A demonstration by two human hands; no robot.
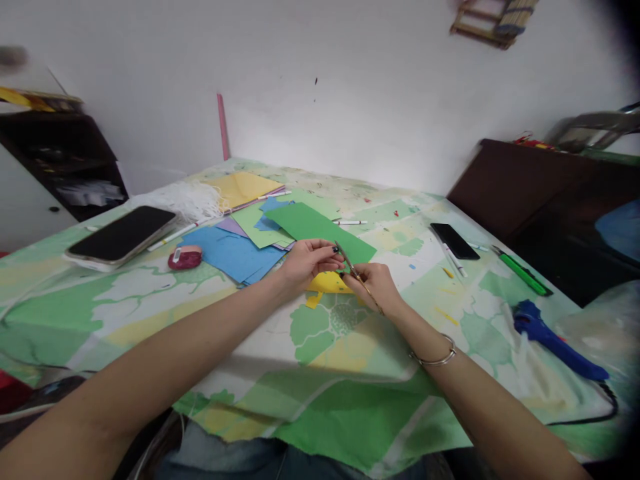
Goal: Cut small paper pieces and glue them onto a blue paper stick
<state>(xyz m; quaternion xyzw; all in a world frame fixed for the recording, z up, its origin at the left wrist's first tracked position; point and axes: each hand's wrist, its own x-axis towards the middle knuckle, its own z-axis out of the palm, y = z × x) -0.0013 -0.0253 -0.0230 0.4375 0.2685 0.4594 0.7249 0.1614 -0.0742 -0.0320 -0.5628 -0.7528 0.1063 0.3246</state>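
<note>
Bare forearms [170,353] close in on a slim tool [349,262] at the table [260,370]

They reach in from the lower corners, above denim-clad legs [215,457], with a bracelet [443,360] on the right wrist. The right hand [375,283] has its fingers wrapped on the slim tool, perhaps scissors, which slants over the middle of the table, its upper end pointing away and to the left. The left hand [309,262] meets that end with thumb and fingers bent inward; whether they pinch anything, one cannot tell. Yellow paper [327,283] lies just under the hands, a green sheet [320,230] just beyond.

Good handling here calls for left fingertips clear of the tool's end, wrists braced lightly against the table, and small, slow movements, since so thin a tool probably slips easily. Sliding the loose paper a little aside would give both hands more room.

As for lettering, none can be read. The large phone [123,233] at left and the smaller phone [454,241] at right have dark screens, with no maker's name visible. Any print on the markers [353,222], the green cutter [523,272] or the corded blue glue gun [560,341] is too small or blurred.
</note>
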